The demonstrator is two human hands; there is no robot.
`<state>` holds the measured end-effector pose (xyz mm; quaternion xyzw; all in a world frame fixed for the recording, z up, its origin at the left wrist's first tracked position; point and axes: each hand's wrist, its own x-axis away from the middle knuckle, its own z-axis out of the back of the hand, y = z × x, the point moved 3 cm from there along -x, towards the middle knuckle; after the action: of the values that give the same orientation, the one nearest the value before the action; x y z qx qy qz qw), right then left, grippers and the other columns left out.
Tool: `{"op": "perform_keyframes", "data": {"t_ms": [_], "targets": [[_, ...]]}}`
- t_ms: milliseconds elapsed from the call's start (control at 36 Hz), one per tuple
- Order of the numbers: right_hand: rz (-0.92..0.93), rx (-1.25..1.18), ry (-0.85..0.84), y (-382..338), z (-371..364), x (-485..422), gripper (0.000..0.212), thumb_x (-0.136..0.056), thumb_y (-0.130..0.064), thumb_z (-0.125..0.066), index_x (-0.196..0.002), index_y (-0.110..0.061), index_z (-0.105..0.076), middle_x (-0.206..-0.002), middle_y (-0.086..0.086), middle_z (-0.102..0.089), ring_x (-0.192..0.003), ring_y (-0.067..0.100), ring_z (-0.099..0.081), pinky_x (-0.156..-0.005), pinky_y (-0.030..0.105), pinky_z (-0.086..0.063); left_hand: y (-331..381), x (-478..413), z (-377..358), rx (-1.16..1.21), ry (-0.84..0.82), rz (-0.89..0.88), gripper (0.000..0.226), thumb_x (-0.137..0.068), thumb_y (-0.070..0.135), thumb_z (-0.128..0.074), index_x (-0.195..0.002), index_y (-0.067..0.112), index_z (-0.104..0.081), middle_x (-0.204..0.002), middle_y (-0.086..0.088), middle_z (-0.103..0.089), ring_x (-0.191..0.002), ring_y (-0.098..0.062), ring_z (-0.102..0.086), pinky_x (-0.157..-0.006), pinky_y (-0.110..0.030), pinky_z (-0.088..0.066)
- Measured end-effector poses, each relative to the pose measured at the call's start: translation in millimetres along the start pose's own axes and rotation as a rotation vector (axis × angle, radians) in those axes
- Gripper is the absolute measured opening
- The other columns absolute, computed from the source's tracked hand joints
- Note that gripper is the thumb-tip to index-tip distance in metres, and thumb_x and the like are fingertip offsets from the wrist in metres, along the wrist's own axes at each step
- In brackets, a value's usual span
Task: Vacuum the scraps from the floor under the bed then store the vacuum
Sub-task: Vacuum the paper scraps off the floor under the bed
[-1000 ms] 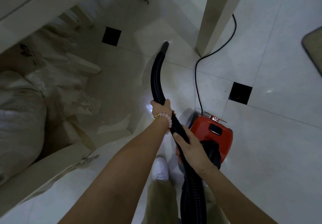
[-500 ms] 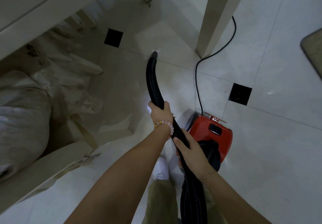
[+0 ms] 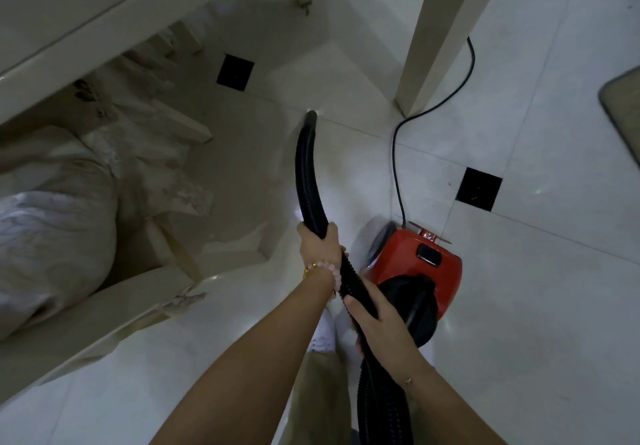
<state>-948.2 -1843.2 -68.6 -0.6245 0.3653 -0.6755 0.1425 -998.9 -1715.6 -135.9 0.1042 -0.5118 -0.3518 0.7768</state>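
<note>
Head view: under the bed (image 3: 104,39) the print on the stored clutter (image 3: 100,105) is unreadably blurred, left hand (image 3: 317,242) and right hand (image 3: 381,323) both clench the black hose (image 3: 304,174), nozzle (image 3: 310,118) down on the tiles (image 3: 349,157), red vacuum (image 3: 415,261) alongside (no legible brand), so vacuuming's underway, storage not yet done.

No readable text; dark print (image 3: 85,90) under bed (image 3: 52,42) illegible.

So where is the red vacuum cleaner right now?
In the head view, the red vacuum sits on the floor right of centre, just beyond the right hand, near a black tile.
</note>
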Motion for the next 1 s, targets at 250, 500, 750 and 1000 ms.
{"op": "perform_keyframes", "data": {"t_ms": [250, 500, 750, 1000], "targets": [[-0.076, 0.003, 0.016, 18, -9, 26, 0.025, -0.095, -0.03, -0.051, -0.113, -0.047, -0.052, -0.106, 0.019, -0.065, -0.081, 0.031, -0.064, -0.06, 0.019, -0.052, -40, 7, 12, 0.079, -0.181, 0.232, 0.038, -0.083, 0.021, -0.063, -0.111, 0.006, -0.043, -0.085, -0.013, -0.054, -0.069, -0.026, -0.056, -0.079, -0.051, -0.056], [-0.2, -0.067, -0.062, 27, 0, 52, 0.027, -0.091, -0.023, -0.058, -0.106, -0.045, -0.057, -0.066, 0.009, -0.058, -0.043, 0.017, -0.051, -0.044, 0.027, -0.045, -39, 6, 23, 0.269, -0.255, 0.33, 0.049, -0.08, -0.005, -0.06, -0.125, -0.002, -0.041, -0.083, -0.015, -0.054, -0.063, -0.023, -0.057, -0.057, -0.036, -0.056], [-0.286, -0.111, -0.198, 32, 12, 83, 0.032, -0.079, -0.022, -0.06, -0.109, -0.015, -0.051, -0.06, 0.019, -0.053, -0.041, 0.027, -0.048, -0.044, 0.031, -0.045, -29, -13, 31, 0.356, -0.296, 0.338, 0.064, -0.088, 0.011, -0.061, -0.141, 0.029, -0.029, -0.077, -0.012, -0.052, -0.052, -0.02, -0.054, -0.042, -0.023, -0.05], [-0.251, 0.016, -0.114, 38, 10, 90, 0.025, -0.09, -0.01, -0.06, -0.111, -0.022, -0.055, -0.063, 0.011, -0.06, -0.057, 0.028, -0.055, -0.045, 0.024, -0.048, -49, -10, 45, 0.23, -0.108, 0.186, 0.032, -0.091, 0.008, -0.047, -0.121, 0.02, -0.044, -0.075, -0.012, -0.052, -0.05, -0.023, -0.05, -0.048, -0.029, -0.052]]}}
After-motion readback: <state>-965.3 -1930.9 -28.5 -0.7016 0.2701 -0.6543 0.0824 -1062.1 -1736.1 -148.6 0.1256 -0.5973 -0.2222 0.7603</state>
